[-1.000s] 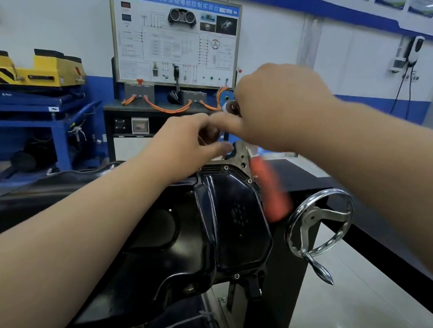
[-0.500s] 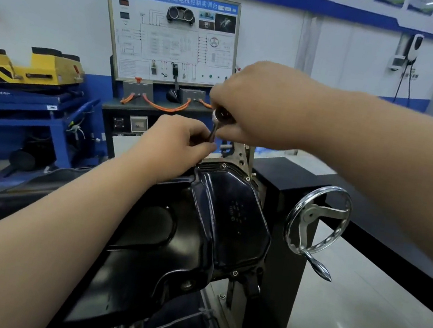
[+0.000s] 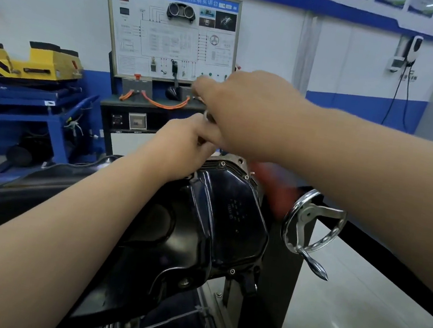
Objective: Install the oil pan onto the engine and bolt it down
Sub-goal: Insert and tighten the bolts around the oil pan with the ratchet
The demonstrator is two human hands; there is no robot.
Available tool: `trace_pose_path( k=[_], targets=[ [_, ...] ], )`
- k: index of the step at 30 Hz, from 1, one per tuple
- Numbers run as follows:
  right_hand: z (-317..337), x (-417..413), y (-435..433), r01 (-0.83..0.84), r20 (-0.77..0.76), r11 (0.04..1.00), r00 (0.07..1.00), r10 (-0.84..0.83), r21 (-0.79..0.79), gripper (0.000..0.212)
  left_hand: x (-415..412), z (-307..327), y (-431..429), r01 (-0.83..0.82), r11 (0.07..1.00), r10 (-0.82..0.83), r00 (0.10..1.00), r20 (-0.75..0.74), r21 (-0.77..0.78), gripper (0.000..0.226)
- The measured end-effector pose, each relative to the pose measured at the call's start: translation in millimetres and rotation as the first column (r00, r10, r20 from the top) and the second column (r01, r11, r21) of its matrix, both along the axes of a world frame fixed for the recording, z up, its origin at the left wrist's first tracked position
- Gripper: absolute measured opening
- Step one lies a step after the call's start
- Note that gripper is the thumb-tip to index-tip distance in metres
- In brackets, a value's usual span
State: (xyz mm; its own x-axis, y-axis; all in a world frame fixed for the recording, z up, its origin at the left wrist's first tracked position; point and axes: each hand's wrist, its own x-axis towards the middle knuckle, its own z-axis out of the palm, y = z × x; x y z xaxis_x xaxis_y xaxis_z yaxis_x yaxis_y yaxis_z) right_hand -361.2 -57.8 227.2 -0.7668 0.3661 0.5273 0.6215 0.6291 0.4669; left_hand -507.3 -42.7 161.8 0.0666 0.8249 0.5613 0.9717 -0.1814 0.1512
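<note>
At the far rim of the oil pan (image 3: pixel 229 222) both hands meet over a single fastening point; the pan itself already lies seated, black and glossy, on the upturned engine (image 3: pixel 237 159), whose bare metal shows just beyond that rim. The left hand (image 3: pixel 184 147) has its fingers curled and pinched around the upright stem of a ratchet wrench (image 3: pixel 209 116), steadying it against the pan's flange; the right hand (image 3: pixel 248 112), just above and beyond the left, is closed over the tool's upper part. A red-orange handle blurs out from under it toward the pan's right side, so the wrench looks to be mid-swing. What the socket sits on is hidden by the fingers.

Several bolts (image 3: pixel 246 177) sit in the flange: two near the pan's far right corner, one at its near right edge; whether they are tight cannot be told. The pan's left flange is covered by the forearm. The placing therefore seems done and the bolting well under way — the person appears to be running down one of the far bolts; the hidden left side and a final tightening round may be left to do.

A chrome handwheel (image 3: pixel 312 228) stands just right of the pan; a wiring training board (image 3: pixel 170 33) stands well beyond the pan, and a yellow lift table (image 3: pixel 28 60) is well off to its left.
</note>
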Motion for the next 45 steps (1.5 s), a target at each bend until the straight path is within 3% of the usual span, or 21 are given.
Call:
trace_pose_path(
  k=[3,7,9,12,15,17,19,21,24,27,30,32,33,35,37,38,40,42,44,45],
  targets=[
    [-9.8,-10.6,-1.4,0.01,-0.179,0.978,0.983,-0.048,-0.208,0.034,-2.2,-0.9,2.2,-0.103,0.995,0.102,0.994,-0.04,-0.019,0.018],
    [8.6,-7.0,1.4,-0.058,0.055,0.998,0.997,0.06,-0.037,0.041,-7.8,-0.3,1.2,-0.05,0.997,0.043,0.992,0.116,0.059,0.016],
    [16.9,1.8,5.1,-0.033,0.084,0.998,0.996,0.037,-0.046,0.043,-11.1,0.5,-0.2,-0.027,0.999,0.017,0.98,0.199,0.047,0.012],
    [12.2,3.8,6.7,0.086,-0.056,0.99,0.994,-0.092,-0.11,0.039,-11.8,-1.0,1.7,0.029,0.999,-0.034,0.972,0.23,0.028,0.009],
    [-3.4,-5.5,6.6,0.048,-0.163,0.944,0.981,-0.107,-0.326,0.033,-5.4,-5.7,5.4,0.006,0.998,-0.016,0.991,0.137,0.07,0.013],
    [-3.6,-8.4,3.8,-0.002,-0.097,0.973,0.995,-0.021,-0.232,0.033,-4.0,-5.1,6.2,-0.001,0.995,-0.015,0.988,0.155,0.104,0.015],
    [8.0,-2.5,1.9,-0.057,0.107,0.997,0.992,0.062,-0.046,0.038,-4.9,-3.7,4.5,-0.024,0.997,0.016,0.993,0.116,0.073,0.018],
    [19.8,5.0,3.2,-0.077,0.209,0.997,0.974,0.081,-0.026,0.043,-8.4,-1.9,2.9,0.011,1.0,-0.011,0.977,0.214,0.0,0.01],
    [11.5,3.8,5.8,0.046,0.04,0.999,0.998,-0.046,-0.012,0.04,-9.1,-0.4,1.6,0.065,0.998,-0.056,0.964,0.259,-0.025,0.007],
    [-5.1,-6.4,5.8,0.091,-0.136,0.962,0.982,-0.129,-0.257,0.039,-5.1,-1.9,1.4,0.022,0.999,-0.017,0.995,0.1,-0.048,0.016],
    [5.3,1.6,3.4,-0.035,0.1,0.999,0.994,0.036,-0.017,0.036,-4.0,-2.8,-1.6,0.043,0.998,-0.037,0.993,0.111,-0.051,0.013],
    [15.5,10.3,4.3,-0.086,0.25,0.996,0.965,0.082,0.008,0.04,-3.3,-2.4,-3.6,0.062,0.993,-0.044,0.984,0.174,-0.097,0.017],
    [16.7,11.9,3.0,-0.047,0.228,0.999,0.972,0.051,-0.02,0.041,-3.7,-1.8,-2.6,0.069,0.991,-0.045,0.979,0.2,-0.112,0.018],
    [6.7,7.6,3.5,0.058,0.045,0.997,0.997,-0.055,-0.054,0.039,-3.0,-0.4,-2.3,0.059,0.987,-0.033,0.985,0.172,-0.149,0.023],
    [-7.1,-1.9,3.8,0.09,-0.143,0.954,0.98,-0.136,-0.287,0.034,-1.5,-1.0,-2.2,0.046,0.976,-0.035,0.998,0.055,-0.214,0.033],
    [-11.8,-6.3,4.9,0.07,-0.124,0.956,0.986,-0.11,-0.286,0.033,-0.9,-1.9,-1.8,0.034,0.977,-0.032,0.999,0.012,-0.21,0.031],
    [-4.5,-3.8,0.2,-0.005,0.064,1.0,0.998,0.006,-0.023,0.032,0.0,-2.2,-4.1,0.006,0.985,-0.001,1.0,0.029,-0.172,0.022],
    [8.9,3.0,1.7,-0.088,0.251,0.988,0.967,0.054,0.125,0.038,1.5,-1.8,-5.3,-0.002,0.988,0.011,0.998,0.059,-0.153,0.026],
    [16.5,5.4,3.7,0.014,0.218,0.996,0.975,-0.032,0.086,0.042,2.7,-1.1,-2.5,-0.003,0.983,0.025,0.993,0.116,-0.186,0.026],
    [12.5,2.9,3.5,0.082,0.096,0.996,0.992,-0.085,0.032,0.039,3.0,0.1,-1.5,0.004,0.979,0.025,0.99,0.137,-0.203,0.025]
  ],
)
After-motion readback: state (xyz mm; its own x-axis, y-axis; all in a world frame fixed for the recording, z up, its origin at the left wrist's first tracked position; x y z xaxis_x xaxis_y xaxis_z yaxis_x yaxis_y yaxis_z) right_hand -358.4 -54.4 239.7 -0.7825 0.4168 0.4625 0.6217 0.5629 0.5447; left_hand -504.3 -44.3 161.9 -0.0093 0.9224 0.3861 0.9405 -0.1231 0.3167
